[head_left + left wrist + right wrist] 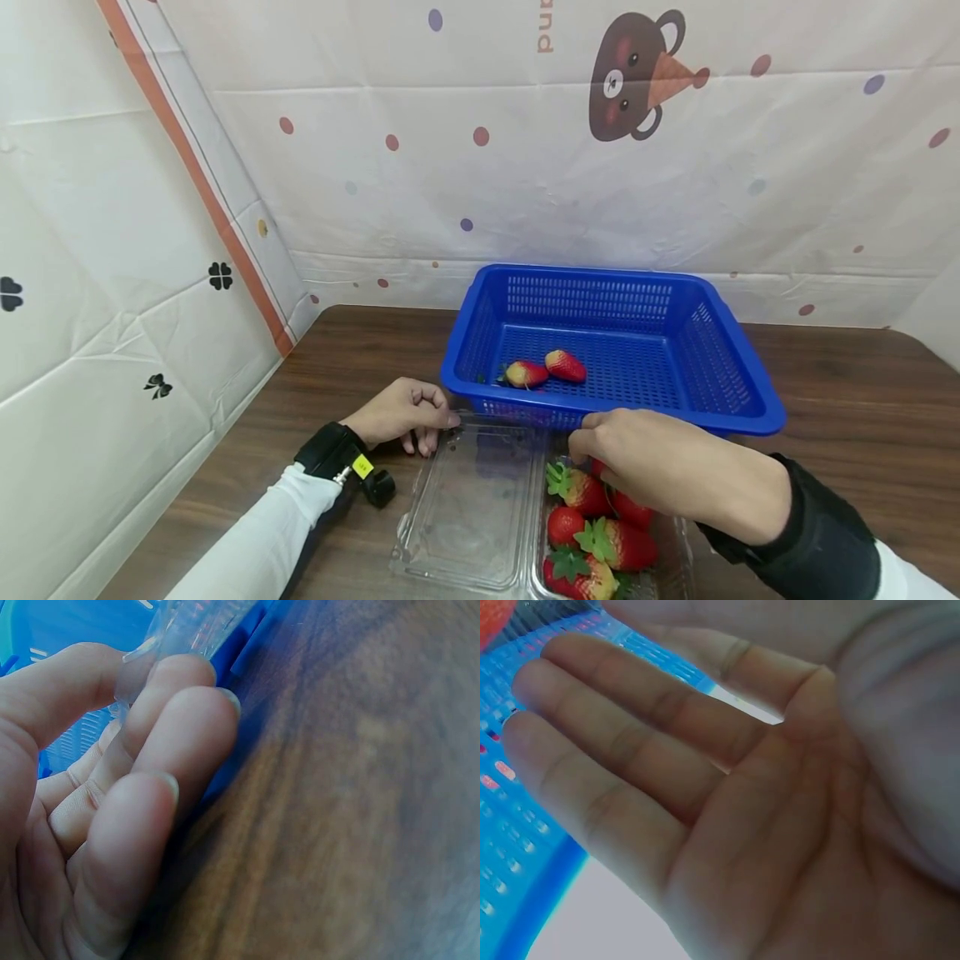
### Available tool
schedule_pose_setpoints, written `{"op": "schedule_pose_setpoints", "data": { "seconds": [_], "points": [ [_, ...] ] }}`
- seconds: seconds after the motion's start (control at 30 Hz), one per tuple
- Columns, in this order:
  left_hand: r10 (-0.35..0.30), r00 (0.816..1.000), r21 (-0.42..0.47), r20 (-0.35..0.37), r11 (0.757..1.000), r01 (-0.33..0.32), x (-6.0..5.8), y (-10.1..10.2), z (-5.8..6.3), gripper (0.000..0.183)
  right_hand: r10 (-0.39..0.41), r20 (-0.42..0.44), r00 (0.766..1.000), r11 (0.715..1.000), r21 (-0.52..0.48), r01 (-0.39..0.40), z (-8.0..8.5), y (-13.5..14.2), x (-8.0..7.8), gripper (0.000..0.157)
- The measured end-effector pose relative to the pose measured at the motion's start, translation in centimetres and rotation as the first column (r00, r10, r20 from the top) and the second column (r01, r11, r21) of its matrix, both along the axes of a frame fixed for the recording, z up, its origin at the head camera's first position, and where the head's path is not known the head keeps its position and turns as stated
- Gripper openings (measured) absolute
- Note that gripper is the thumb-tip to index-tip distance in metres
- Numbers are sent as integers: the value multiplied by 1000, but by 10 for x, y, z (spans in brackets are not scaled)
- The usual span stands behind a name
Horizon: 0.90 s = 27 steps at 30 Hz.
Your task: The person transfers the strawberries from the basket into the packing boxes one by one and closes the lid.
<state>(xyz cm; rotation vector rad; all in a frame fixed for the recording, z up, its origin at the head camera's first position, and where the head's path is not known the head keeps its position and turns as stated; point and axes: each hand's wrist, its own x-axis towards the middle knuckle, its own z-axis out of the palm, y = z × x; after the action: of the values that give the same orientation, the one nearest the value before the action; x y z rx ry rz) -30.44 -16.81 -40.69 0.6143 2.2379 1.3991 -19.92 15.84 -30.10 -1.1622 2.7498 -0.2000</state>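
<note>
A hinged clear plastic box [480,508] lies opened flat, several red strawberries [626,546] with green leaves in its right half. My left hand [416,417] pinches the far left corner of its lid between thumb and index finger; the left wrist view shows the clear plastic edge [135,675] there. My right hand [637,458] reaches over the box's far end, right at the strawberries. In the right wrist view its three outer fingers [607,750] are nearly straight; thumb and index tips are out of sight, so whether they hold a strawberry I cannot tell.
Just behind the box stands a blue perforated basket [622,358], with two strawberries [543,368] at its left side. Everything rests on a brown wooden table [375,358]. A pale patterned cloth [450,167] hangs behind and along the left.
</note>
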Motion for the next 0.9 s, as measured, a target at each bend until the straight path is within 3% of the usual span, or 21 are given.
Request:
{"op": "schedule_pose_setpoints", "data": {
  "seconds": [0.33,0.73,0.9],
  "points": [
    [1,1000,7,9,1000,-2,0,0,-1,31,102,-92,991,990,-92,-110,10,-1,1,18],
    [5,1000,7,11,1000,-5,0,0,0,31,109,-95,989,980,-158,-123,21,-1,5,26],
    [4,1000,6,12,1000,-4,1,0,0,32,115,-153,982,972,-186,-142,24,-1,5,25]
  ]
}}
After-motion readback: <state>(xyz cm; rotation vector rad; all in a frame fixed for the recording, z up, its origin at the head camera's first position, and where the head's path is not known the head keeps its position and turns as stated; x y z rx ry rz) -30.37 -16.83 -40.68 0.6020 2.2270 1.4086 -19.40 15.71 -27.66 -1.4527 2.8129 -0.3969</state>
